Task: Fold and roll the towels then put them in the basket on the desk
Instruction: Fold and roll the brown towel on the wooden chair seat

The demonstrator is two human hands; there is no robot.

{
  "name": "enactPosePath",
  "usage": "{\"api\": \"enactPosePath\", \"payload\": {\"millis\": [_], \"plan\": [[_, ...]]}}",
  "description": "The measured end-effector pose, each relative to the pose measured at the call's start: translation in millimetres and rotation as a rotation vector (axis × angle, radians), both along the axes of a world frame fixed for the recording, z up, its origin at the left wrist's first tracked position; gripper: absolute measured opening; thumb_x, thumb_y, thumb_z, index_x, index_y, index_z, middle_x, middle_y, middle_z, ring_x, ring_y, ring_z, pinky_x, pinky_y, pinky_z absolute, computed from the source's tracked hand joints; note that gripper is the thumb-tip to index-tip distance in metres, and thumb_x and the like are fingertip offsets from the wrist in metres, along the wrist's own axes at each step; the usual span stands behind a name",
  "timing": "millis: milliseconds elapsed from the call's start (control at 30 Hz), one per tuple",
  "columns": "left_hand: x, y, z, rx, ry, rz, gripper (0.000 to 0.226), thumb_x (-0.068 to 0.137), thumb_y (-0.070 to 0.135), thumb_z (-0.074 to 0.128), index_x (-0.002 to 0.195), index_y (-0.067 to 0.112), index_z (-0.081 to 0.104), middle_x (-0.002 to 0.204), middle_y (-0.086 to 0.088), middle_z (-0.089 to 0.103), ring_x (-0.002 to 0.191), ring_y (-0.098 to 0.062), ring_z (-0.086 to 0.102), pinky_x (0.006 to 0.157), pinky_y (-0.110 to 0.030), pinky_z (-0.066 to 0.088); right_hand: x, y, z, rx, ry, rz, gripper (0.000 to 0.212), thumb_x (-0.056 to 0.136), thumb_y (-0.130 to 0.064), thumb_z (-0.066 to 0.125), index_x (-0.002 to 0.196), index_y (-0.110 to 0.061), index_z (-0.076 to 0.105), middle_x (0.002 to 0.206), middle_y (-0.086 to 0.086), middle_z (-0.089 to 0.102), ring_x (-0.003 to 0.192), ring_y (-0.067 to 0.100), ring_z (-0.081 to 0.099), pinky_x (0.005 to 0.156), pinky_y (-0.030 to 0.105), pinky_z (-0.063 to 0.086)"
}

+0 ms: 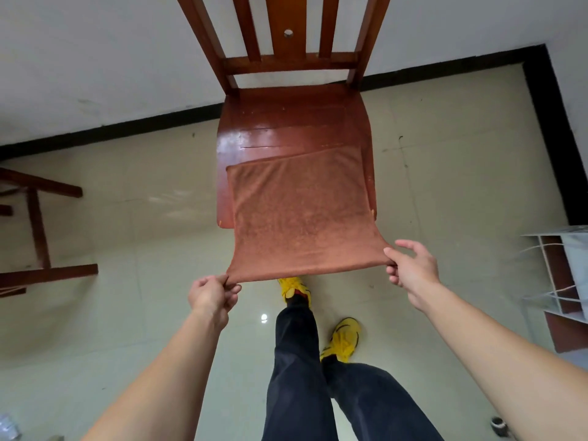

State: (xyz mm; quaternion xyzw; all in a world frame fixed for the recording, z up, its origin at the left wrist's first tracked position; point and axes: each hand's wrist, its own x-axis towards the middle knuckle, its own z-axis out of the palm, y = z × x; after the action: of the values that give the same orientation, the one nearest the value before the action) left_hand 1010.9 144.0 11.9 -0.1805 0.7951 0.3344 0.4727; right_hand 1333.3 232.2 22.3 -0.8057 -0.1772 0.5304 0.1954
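Here the fold is only getting under way: the rust-brown towel [302, 214] is stretched flat, its far half lying on the seat of a wooden chair [286, 119] and its near half held out in the air over the seat's front edge. The left hand [211, 296] pinches the near left corner, fingers and thumb clamped on the cloth; the right hand [413, 268] pinches the near right corner between thumb and lower fingers, while its upper fingers stand loosely apart. The towel looks already doubled once, though that is a guess from its thick edges. The next move probably calls for carrying both near corners forward to meet the far edge on the seat, keeping them level so the sides line up, before any rolling starts. The seat is glossy, reddish wood, hardly wider than the towel, so the cloth could slide. Under it is a pale tiled floor [445, 173], meeting a white wall [95, 58] at a black skirting. Another wooden frame [38, 218] stands at the left, and a white wire rack [553, 281] at the right edge; whether that is the basket I cannot tell, and no table is plainly in view.
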Motion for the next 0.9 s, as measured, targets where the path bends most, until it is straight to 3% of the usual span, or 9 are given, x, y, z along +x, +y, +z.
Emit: {"api": "enactPosePath", "payload": {"millis": [133, 267, 367, 467, 533, 633, 700, 800, 900], "plan": [[-8.3, 31.9, 19.4, 0.159, -0.066, -0.027, 0.007, 0.097, 0.007, 0.049, 0.094, 0.010, 0.054, 0.059, -0.005, 0.061, 0.038, -0.007, 0.057, 0.040, -0.015, 0.048, -8.3, 31.5, 19.1, 0.030, 0.111, -0.052, 0.004, 0.091, -0.011, 0.062, 0.092, -0.013, 0.065, 0.072, 0.005, 0.061, 0.053, 0.011, 0.055, 0.040, 0.019, 0.044], [-24.0, 77.2, 24.5, 0.274, -0.111, -0.016, 0.008, 0.092, 0.001, 0.056, 0.086, 0.005, 0.059, 0.082, -0.010, 0.059, 0.054, -0.010, 0.064, 0.053, -0.016, 0.055, -21.2, 80.3, 26.9, 0.042, 0.217, -0.073, 0.025, 0.086, 0.008, 0.047, 0.094, -0.009, 0.064, 0.074, 0.008, 0.063, 0.060, 0.012, 0.058, 0.043, 0.019, 0.045], [-36.7, 111.1, 14.4, 0.258, 0.001, -0.242, 0.016, 0.083, -0.008, 0.063, 0.095, 0.002, 0.059, 0.084, -0.011, 0.061, 0.070, -0.017, 0.061, 0.062, -0.019, 0.056, -30.5, 118.7, 17.7, 0.053, 0.173, 0.049, 0.035, 0.081, 0.015, 0.048, 0.103, -0.008, 0.063, 0.076, 0.010, 0.063, 0.060, 0.011, 0.059, 0.045, 0.017, 0.046], [-50.2, 143.6, -6.7, 0.129, 0.216, -0.592, 0.017, 0.076, -0.008, 0.064, 0.077, 0.009, 0.063, 0.077, -0.013, 0.062, 0.060, -0.025, 0.057, 0.059, -0.031, 0.052, -39.5, 155.3, -7.7, 0.084, 0.004, 0.241, 0.014, 0.085, -0.001, 0.064, 0.087, -0.014, 0.065, 0.072, 0.002, 0.062, 0.055, 0.007, 0.056, 0.045, 0.016, 0.044], [-56.5, 161.5, -18.2, 0.074, 0.330, -0.718, 0.019, 0.077, 0.002, 0.066, 0.065, 0.017, 0.063, 0.068, -0.006, 0.061, 0.061, -0.022, 0.054, 0.061, -0.029, 0.047, -41.7, 174.4, -24.8, 0.130, -0.123, 0.349, 0.017, 0.082, -0.015, 0.072, 0.071, -0.021, 0.062, 0.069, -0.005, 0.059, 0.060, 0.010, 0.053, 0.054, 0.021, 0.044], [-67.4, 192.7, -42.6, 0.033, 0.372, -0.758, 0.025, 0.081, 0.011, 0.069, 0.060, 0.017, 0.057, 0.062, 0.000, 0.055, 0.063, -0.019, 0.050, 0.066, -0.027, 0.040, -46.1, 202.5, -52.6, 0.118, -0.208, 0.385, 0.026, 0.078, -0.028, 0.077, 0.062, -0.020, 0.057, 0.067, -0.007, 0.058, 0.061, 0.013, 0.051, 0.066, 0.027, 0.042], [-74.2, 208.4, -58.1, 0.012, 0.363, -0.789, 0.025, 0.083, 0.013, 0.069, 0.060, 0.017, 0.058, 0.065, -0.003, 0.058, 0.065, -0.019, 0.051, 0.067, -0.027, 0.040, -50.7, 216.0, -67.8, 0.097, -0.230, 0.392, 0.029, 0.077, -0.030, 0.077, 0.061, -0.019, 0.056, 0.066, -0.007, 0.058, 0.061, 0.014, 0.052, 0.068, 0.027, 0.043], [-81.1, 226.0, -75.6, -0.025, 0.353, -0.843, 0.013, 0.082, 0.018, 0.070, 0.071, 0.015, 0.066, 0.086, -0.012, 0.070, 0.077, -0.025, 0.062, 0.075, -0.030, 0.048, -55.0, 231.8, -86.7, 0.069, -0.282, 0.407, 0.025, 0.075, -0.031, 0.079, 0.062, -0.018, 0.061, 0.079, -0.001, 0.069, 0.079, 0.021, 0.066, 0.079, 0.031, 0.053], [-82.2, 235.8, -86.7, -0.059, 0.378, -0.885, 0.009, 0.082, 0.021, 0.071, 0.076, 0.015, 0.067, 0.092, -0.013, 0.071, 0.094, -0.031, 0.067, 0.086, -0.036, 0.052, -58.8, 237.4, -100.4, 0.025, -0.350, 0.419, 0.025, 0.074, -0.031, 0.079, 0.063, -0.019, 0.060, 0.091, 0.004, 0.070, 0.092, 0.026, 0.068, 0.088, 0.036, 0.054]]}}
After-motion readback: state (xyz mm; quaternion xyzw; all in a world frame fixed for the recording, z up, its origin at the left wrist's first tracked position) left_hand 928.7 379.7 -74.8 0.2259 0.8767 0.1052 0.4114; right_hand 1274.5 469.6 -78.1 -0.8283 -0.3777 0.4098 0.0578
